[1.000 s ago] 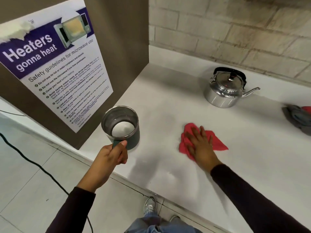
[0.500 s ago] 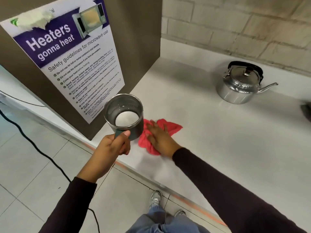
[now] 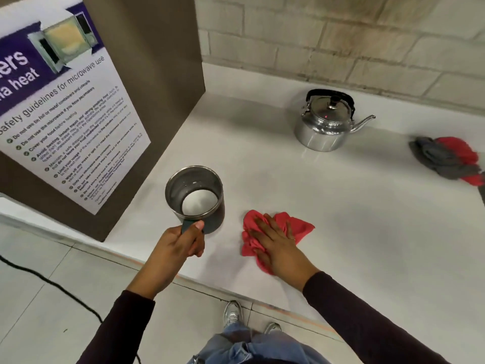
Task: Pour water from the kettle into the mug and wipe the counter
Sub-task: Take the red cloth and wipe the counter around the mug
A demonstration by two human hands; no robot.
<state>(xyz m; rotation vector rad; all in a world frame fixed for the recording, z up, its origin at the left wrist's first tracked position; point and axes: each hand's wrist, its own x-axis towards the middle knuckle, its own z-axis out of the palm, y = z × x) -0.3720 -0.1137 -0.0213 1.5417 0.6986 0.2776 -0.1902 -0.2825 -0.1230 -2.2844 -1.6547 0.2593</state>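
- The left hand [image 3: 181, 243] has its grip closed around the handle of the mug [image 3: 195, 200], holding it lifted just over the near edge of the surface [image 3: 367, 232].
- Inside the mug a pale pool of water shows at the bottom, so the pour looks done, or at least begun.
- The kettle [image 3: 326, 122] stands upright on the surface, well apart from both hands, lid on, spout turned to the right; nobody is touching it.
- The right hand [image 3: 275, 245] lies flat with fingers spread, pressing down on the red cloth [image 3: 273, 232]; the grip is not closed around the cloth, only bearing on it from above.
- The cloth sits crumpled near the front edge of the surface, just beside the mug but not touching it.
- Judging by this, the task is in its second half: wiping is under way close to the front, while the stretch toward the kettle may remain to be covered.
- A second bundle of rags [image 3: 448, 158], grey and red, lies at the far right, unused.
- What seems left: finish the wipe and set the mug down.
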